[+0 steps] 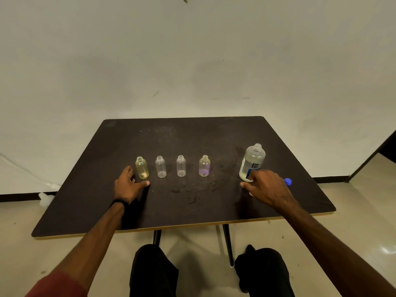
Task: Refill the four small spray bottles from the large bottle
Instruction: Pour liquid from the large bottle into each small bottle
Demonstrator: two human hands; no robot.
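Four small uncapped bottles stand in a row on the dark table: a yellowish one at the left, two clear ones, and a purple-tinted one. At the right stands the large bottle, capless, with a white and blue label. My left hand rests open on the table just left of the yellowish bottle, thumb below it. My right hand lies open in front of the large bottle, fingertips at its base. A blue cap lies just right of that hand.
The table stands against a pale wall, with floor on both sides. My knees are under its near edge, by the table legs. A white object lies on the floor to the left.
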